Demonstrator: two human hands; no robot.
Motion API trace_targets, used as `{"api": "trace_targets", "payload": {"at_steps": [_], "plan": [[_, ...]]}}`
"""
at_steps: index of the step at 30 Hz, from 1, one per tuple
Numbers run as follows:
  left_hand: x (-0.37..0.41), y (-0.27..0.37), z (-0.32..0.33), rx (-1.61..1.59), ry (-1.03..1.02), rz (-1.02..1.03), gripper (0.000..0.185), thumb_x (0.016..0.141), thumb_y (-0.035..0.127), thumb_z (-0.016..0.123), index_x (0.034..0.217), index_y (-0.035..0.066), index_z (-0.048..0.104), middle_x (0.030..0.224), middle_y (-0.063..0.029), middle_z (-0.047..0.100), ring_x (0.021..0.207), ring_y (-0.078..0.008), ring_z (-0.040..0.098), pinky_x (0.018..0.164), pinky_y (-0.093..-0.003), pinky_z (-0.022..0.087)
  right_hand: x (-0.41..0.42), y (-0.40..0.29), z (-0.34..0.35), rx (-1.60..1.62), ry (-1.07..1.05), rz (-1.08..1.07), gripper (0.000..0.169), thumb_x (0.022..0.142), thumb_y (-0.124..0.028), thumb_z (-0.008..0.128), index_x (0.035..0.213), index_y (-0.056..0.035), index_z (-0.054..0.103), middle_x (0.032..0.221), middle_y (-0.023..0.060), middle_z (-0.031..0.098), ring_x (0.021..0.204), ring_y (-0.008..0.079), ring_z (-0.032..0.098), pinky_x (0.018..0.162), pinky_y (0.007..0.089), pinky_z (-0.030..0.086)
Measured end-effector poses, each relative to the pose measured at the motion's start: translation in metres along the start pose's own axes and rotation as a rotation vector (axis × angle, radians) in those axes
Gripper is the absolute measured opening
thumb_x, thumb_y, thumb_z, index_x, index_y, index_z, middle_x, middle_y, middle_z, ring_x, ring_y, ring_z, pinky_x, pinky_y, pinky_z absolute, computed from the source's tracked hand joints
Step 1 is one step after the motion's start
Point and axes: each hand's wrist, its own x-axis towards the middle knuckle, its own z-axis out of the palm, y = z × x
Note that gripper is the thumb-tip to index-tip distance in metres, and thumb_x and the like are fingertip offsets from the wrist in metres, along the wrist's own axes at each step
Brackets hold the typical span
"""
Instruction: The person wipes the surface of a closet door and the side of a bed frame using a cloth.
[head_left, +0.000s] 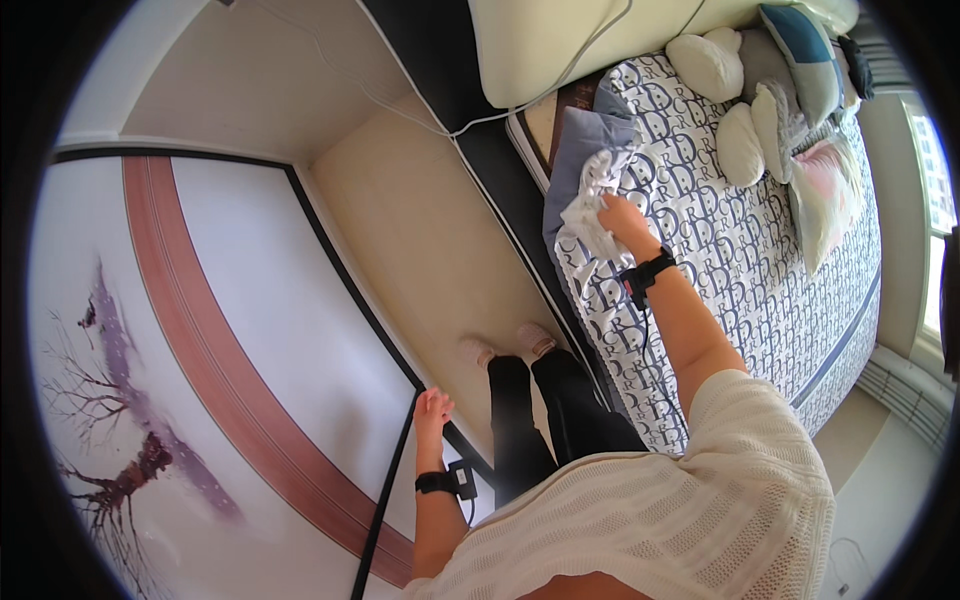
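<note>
My right hand (626, 222) is closed around a bunched fold of the white printed bed sheet (596, 225), at the near corner of the bed. The rest of the patterned sheet (739, 300) lies spread over the mattress, covered in dark blue letters. A blue-grey cloth (589, 139) shows beneath the gathered part. My left hand (433, 409) hangs beside the white sliding door panel (300, 300), empty, with its fingers loosely bent and slightly apart. Black straps with small devices sit on both wrists.
A cream padded headboard (555, 45) stands at the bed's head, with a white cable (517, 112) running across it. White cushions (709, 64), a blue and grey pillow (806, 64) and a pink-white pillow (825, 195) rest on the far side. Beige floor (420, 225) lies between bed and panel.
</note>
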Motion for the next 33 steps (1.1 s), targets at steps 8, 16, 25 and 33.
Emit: {"api": "trace_targets", "payload": {"at_steps": [8,16,25,33], "plan": [[0.083,0.177,0.107,0.546,-0.325,0.458,0.045,0.09,0.029,0.06,0.126,0.004,0.05,0.118,-0.0147,0.06,0.097,-0.0214,0.062,0.083,-0.033,0.049,-0.048,0.011,0.051,0.671,-0.1,0.277,0.03,0.075,-0.011,0.055,0.102,-0.0024,0.064,0.076,0.0065,0.063,0.067,0.0151,0.057,0.062,0.0312,0.046],[0.148,0.304,0.235,0.516,-0.463,0.218,0.087,0.083,0.05,0.064,0.146,0.007,0.022,0.144,-0.0152,0.036,0.128,-0.0267,0.042,0.1,-0.038,0.036,-0.014,-0.072,0.049,1.032,0.156,0.358,0.035,0.078,-0.02,0.056,0.106,0.0009,0.063,0.084,0.0133,0.067,0.078,0.0224,0.062,0.071,0.032,0.047],[0.241,0.321,0.326,0.028,-0.591,-0.128,0.082,0.073,0.052,0.073,0.136,0.01,0.042,0.143,-0.0092,0.041,0.132,-0.0259,0.034,0.107,-0.0414,0.026,0.06,-0.074,0.024,0.152,-0.02,0.287,0.068,0.073,-0.036,0.067,0.127,-0.0019,0.046,0.086,0.0218,0.067,0.085,0.0347,0.066,0.074,0.0433,0.051],[0.198,0.359,0.306,-0.064,-0.689,-0.124,0.059,0.081,0.029,0.072,0.13,0.007,0.048,0.131,-0.0063,0.051,0.119,-0.0213,0.047,0.098,-0.0368,0.038,0.033,-0.028,-0.013,1.466,0.081,0.116,0.009,0.084,-0.013,0.059,0.089,-0.0046,0.06,0.078,0.0016,0.061,0.068,0.0181,0.059,0.066,0.0288,0.049]]}}
